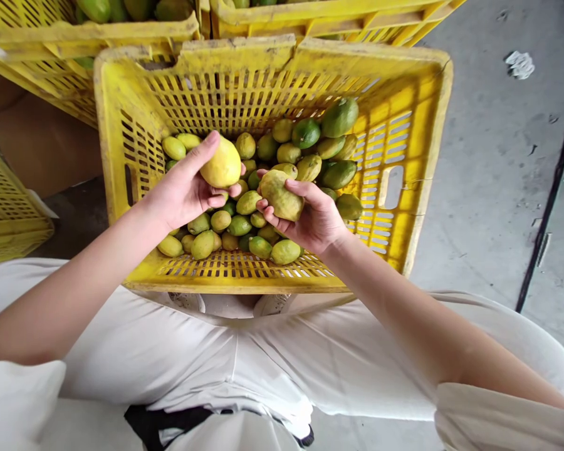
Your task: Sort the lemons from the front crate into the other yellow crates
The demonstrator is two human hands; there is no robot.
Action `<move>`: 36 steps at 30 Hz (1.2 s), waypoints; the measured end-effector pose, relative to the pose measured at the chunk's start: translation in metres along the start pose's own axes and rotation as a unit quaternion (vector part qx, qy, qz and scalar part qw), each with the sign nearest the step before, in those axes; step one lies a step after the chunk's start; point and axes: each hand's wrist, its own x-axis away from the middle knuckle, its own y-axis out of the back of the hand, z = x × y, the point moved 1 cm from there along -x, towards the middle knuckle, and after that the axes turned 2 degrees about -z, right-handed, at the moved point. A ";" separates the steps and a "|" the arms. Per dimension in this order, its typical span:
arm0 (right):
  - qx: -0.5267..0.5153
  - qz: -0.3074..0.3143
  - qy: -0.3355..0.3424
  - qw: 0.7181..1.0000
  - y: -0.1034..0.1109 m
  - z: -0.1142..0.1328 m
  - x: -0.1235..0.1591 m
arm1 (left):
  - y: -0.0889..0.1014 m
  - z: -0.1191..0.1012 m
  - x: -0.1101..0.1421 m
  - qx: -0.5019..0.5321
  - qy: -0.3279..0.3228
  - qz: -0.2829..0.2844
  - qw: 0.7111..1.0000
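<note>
My left hand (181,188) is closed around a smooth yellow lemon (222,164), thumb on top and fingers curled beneath. In my right hand (317,216) sits a duller, blotchy yellow-green lemon (281,197), gripped between thumb and fingers. Both hands are above a yellow plastic crate (427,163) with slotted walls. Inside it lie many green and yellow lemons, among them a dark green lemon (339,118) at the back right and a yellow-green lemon (286,252) near the front. My hands and the held fruit hide part of the pile.
Behind stand two more yellow crates, a left one (136,36) and a right one (338,22), both with green fruit. Another yellow crate (9,200) is at the left edge. On the grey floor at right lie a crumpled white scrap (519,65) and a black cable (552,188).
</note>
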 end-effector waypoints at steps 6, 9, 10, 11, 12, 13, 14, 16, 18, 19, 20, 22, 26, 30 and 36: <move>-0.032 -0.032 -0.001 0.999 -0.005 0.005 0.003 | 0.003 -0.004 0.002 0.032 -0.014 -0.019 0.999; -0.043 -0.031 0.014 0.999 -0.007 0.005 0.001 | 0.003 0.002 0.000 0.029 -0.002 0.026 0.999; -0.041 -0.029 0.019 0.999 -0.006 0.004 0.000 | 0.003 0.005 -0.002 0.014 0.002 0.032 0.999; -0.040 -0.028 0.021 0.999 -0.005 0.003 -0.002 | 0.004 0.008 -0.003 -0.011 0.005 0.033 0.999; -0.039 -0.030 0.019 0.999 -0.002 0.002 -0.004 | 0.006 0.011 -0.005 -0.045 0.009 0.031 0.998; -0.040 -0.037 0.012 0.998 0.001 0.000 -0.006 | 0.008 0.014 -0.006 -0.089 0.017 0.029 0.995; -0.043 -0.050 0.002 0.998 0.004 -0.001 -0.008 | 0.011 0.017 -0.007 -0.144 0.026 0.026 0.989; -0.046 -0.085 -0.021 0.995 0.011 -0.004 -0.008 | 0.017 0.023 -0.007 -0.286 0.046 0.032 0.957; -0.040 -0.108 -0.031 0.993 0.015 -0.005 -0.005 | 0.022 0.027 -0.007 -0.433 0.065 0.053 0.898; -0.034 -0.111 -0.034 0.993 0.014 -0.004 -0.003 | 0.023 0.029 -0.006 -0.481 0.085 0.074 0.869; -0.028 -0.110 -0.037 0.993 0.010 -0.002 -0.002 | 0.023 0.030 -0.005 -0.510 0.109 0.096 0.848; -0.010 -0.084 -0.041 0.996 -0.009 0.008 -0.002 | 0.019 0.030 -0.001 -0.546 0.145 0.141 0.813; 0.037 0.014 0.020 0.999 -0.097 0.054 -0.005 | 0.010 0.028 0.007 -0.598 0.143 0.160 0.773; 0.049 0.101 0.155 0.981 -0.187 0.109 0.021 | 0.009 0.035 0.012 -0.501 0.123 0.094 0.851; 0.114 0.067 0.255 0.958 -0.154 0.130 0.062 | 0.013 0.062 0.003 -0.248 0.101 -0.008 0.964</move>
